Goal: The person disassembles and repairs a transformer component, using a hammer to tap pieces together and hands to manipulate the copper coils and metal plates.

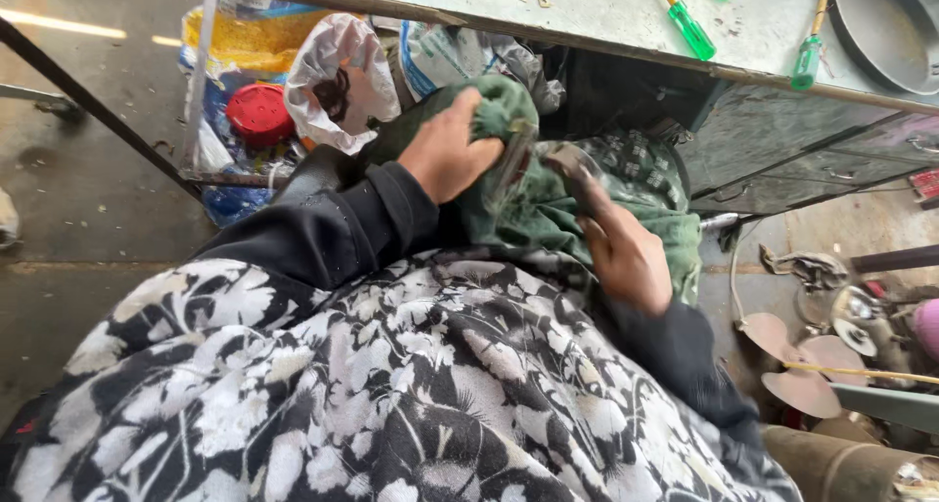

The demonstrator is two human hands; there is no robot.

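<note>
Left hand [445,155] grips bunched green cloth [548,214]; right hand [626,258], fingers curled, clasps a clear glass piece [533,160] below the desk [626,18].

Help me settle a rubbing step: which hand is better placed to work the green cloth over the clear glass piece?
Probably the left hand: it already bunches the green cloth against the clear glass piece. The right hand sits lower, seemingly steadying the piece from the other side.
</note>
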